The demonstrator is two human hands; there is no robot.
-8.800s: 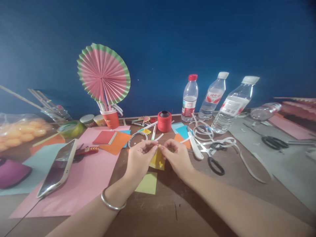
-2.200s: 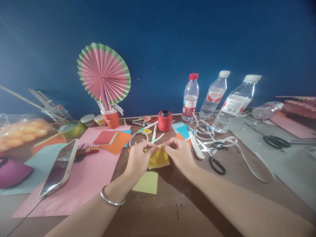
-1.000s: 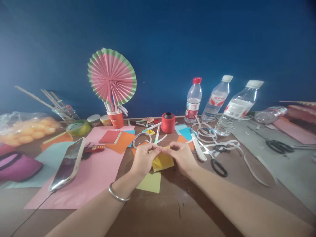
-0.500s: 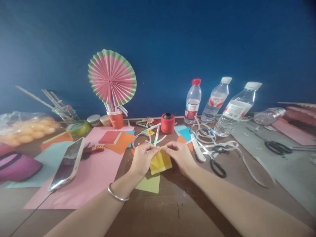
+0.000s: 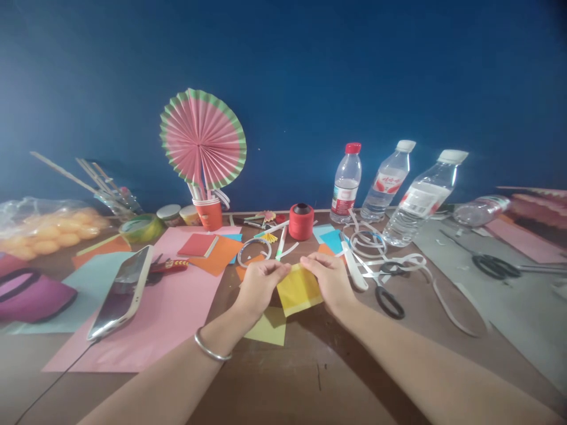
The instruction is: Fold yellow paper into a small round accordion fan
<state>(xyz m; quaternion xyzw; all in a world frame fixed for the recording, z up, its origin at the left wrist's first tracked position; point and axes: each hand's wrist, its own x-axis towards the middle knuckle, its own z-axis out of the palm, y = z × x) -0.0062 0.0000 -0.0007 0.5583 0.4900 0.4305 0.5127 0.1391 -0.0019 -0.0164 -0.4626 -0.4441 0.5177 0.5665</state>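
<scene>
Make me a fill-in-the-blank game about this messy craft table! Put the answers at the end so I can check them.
1. The left hand and right hand hold paper that is colored ____.
2. The round fan is pink in the middle, with a ____ edge.
3. A silver bracelet is on the ____ wrist.
4. The scissors nearest the right hand have handles colored ____.

Answers: yellow; green; left; black.
</scene>
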